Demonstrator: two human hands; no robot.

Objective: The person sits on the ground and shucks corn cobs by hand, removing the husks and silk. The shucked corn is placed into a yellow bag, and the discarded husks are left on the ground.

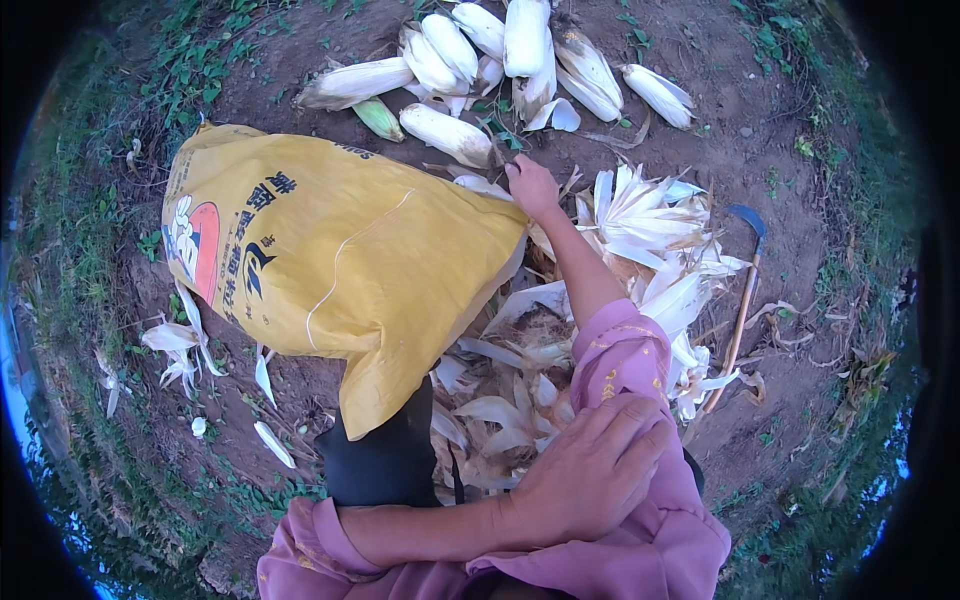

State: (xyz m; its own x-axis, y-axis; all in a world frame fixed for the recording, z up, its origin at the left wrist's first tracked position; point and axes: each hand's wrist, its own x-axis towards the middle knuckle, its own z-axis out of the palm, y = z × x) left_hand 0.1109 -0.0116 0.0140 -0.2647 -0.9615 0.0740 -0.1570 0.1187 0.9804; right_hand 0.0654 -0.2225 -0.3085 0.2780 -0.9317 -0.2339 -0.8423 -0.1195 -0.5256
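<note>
My right hand (532,187) reaches forward to the corner of a yellow woven sack (420,240). Its curled fingertips are close to the stem end of a pale husked ear of corn (448,135); whether they pinch anything is hidden. Across my body, my left hand (589,472) lies over the pink sleeve (626,349) of my right arm, its fingers bent and their tips out of sight. The bulging sack lies on its side, bearing printed writing and a cartoon picture. Beneath my right arm spread loose dry corn husks (502,412).
Several unhusked corn ears (450,49) lie piled ahead, with a greener ear (379,118) among them. A sickle (742,300) with a wooden handle lies on the soil at right, beside a husk heap (652,217). Husk scraps (172,337) and low weeds lie at left.
</note>
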